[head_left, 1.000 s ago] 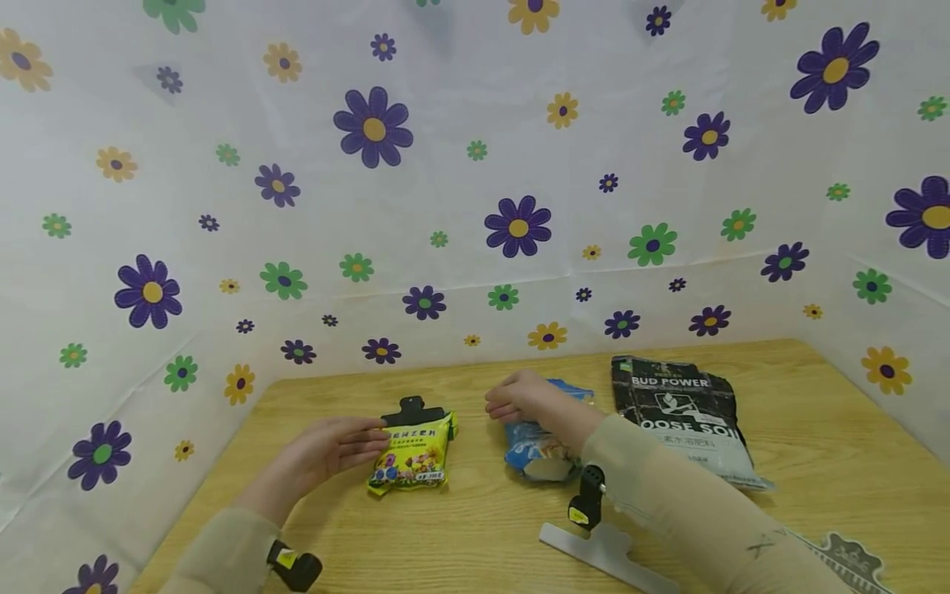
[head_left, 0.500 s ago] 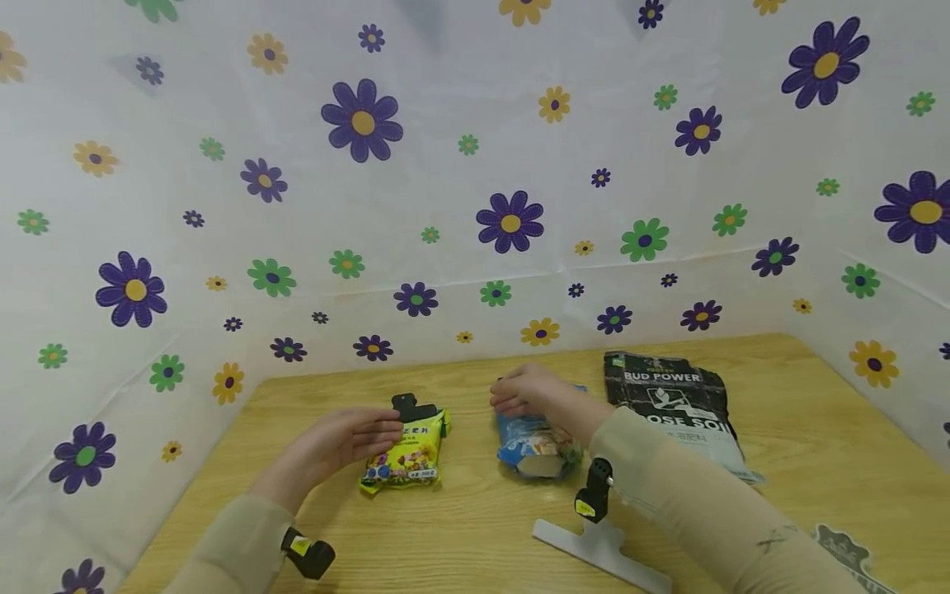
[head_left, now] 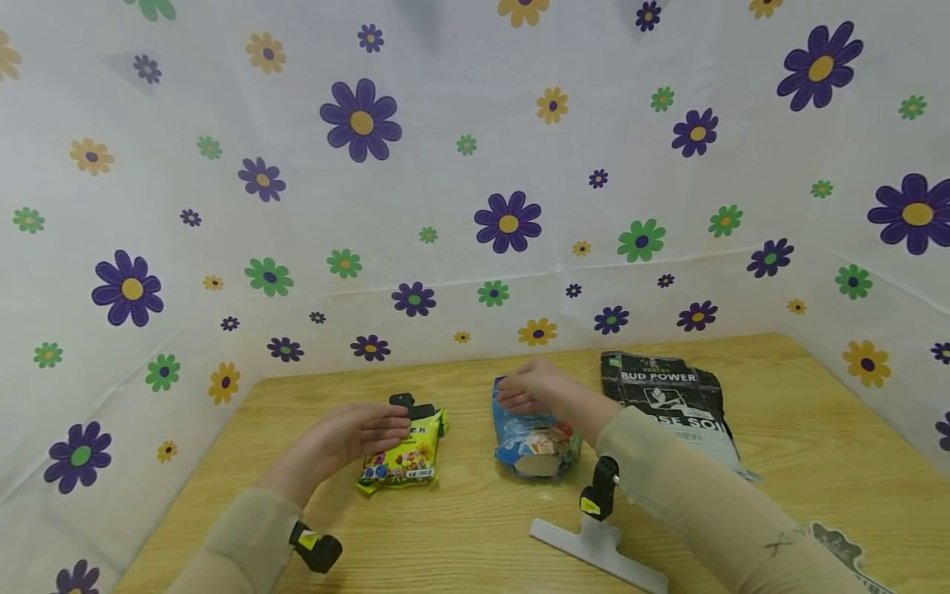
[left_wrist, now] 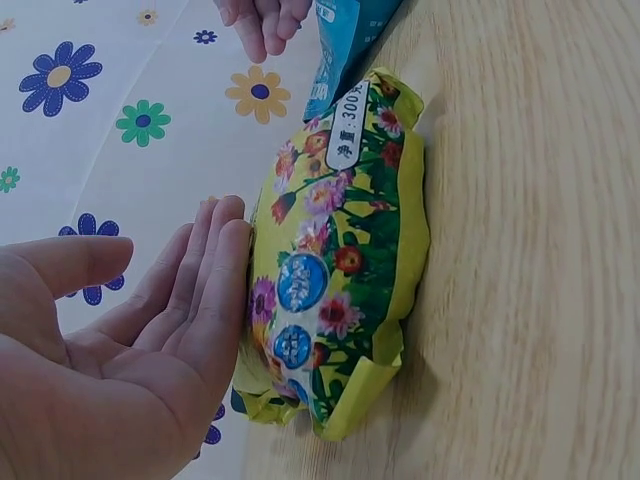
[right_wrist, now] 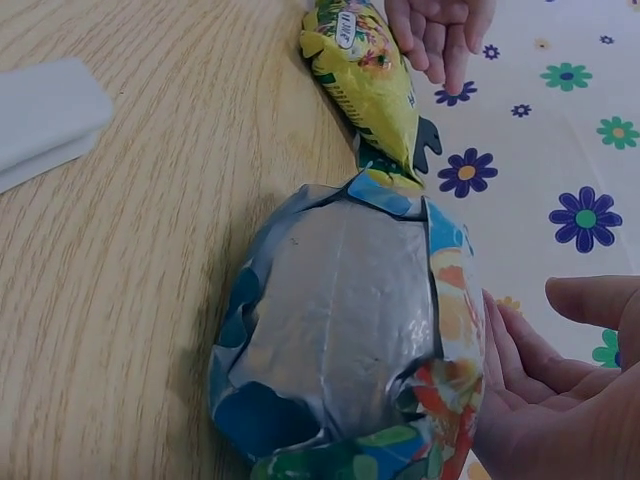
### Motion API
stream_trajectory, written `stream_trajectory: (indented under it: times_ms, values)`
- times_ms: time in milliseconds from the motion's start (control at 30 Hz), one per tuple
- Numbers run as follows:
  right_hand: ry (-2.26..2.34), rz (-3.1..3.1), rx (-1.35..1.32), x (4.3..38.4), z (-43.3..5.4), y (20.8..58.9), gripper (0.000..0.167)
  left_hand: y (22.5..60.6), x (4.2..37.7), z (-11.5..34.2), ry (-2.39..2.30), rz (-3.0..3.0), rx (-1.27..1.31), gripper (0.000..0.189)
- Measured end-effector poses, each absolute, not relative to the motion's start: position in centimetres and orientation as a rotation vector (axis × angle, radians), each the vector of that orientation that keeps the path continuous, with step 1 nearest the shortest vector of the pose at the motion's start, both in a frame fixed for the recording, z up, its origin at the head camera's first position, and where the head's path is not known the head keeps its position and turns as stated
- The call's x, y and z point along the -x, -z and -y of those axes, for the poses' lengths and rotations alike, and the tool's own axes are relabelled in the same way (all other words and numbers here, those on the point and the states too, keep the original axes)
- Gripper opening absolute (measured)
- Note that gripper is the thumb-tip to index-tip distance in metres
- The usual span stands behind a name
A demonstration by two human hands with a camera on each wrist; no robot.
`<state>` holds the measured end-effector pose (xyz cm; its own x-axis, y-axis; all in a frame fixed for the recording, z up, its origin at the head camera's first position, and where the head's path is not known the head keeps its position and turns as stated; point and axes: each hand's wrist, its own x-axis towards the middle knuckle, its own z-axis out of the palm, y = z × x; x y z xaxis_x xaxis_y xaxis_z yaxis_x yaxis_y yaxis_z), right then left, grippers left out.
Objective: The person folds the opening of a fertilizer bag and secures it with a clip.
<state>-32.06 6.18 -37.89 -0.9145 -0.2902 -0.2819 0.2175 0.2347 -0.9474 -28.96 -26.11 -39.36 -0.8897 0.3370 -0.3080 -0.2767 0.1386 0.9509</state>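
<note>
A small yellow bag with a flower print (head_left: 404, 462) lies on the table, a black clip (head_left: 421, 410) across its top end. My left hand (head_left: 359, 433) hovers at its left side, fingers straight and overlapping the clip and upper bag in the head view. In the left wrist view, the fingertips are right at the flowered face (left_wrist: 325, 230). To the right lies a blue bag (head_left: 519, 433), its silvery flat end (right_wrist: 340, 300) towards me. My right hand (head_left: 538, 388) is over its top part, fingers extended and holding nothing.
A black and grey "BUD POWER" bag (head_left: 660, 384) lies back right, partly behind the right sleeve. Nearer me rests a pale grey wide clip (head_left: 601, 553). A grey ornate-edged piece (head_left: 839, 544) sits at the front right. Flower-printed cloth (head_left: 445, 181) walls in the table.
My left hand has shifted right, further over the yellow bag and its clip. The right hand has moved slightly right and up, uncovering the blue bag's upper left corner. The view has shifted slightly.
</note>
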Motion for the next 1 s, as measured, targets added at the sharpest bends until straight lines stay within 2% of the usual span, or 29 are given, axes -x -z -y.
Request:
stream_trajectory:
  times_ms: [567, 1000]
  values:
    - [1.729, -2.105, 0.028, 32.1, -8.2, 38.4, 0.040, 39.3, 29.4, 24.3, -1.786, -1.984, -0.048, 0.046]
    - [1.716, -2.124, 0.019, 32.3, -10.2, 38.4, 0.042, 38.8, 29.8, 22.1, -1.719, -1.983, -0.176, 0.049]
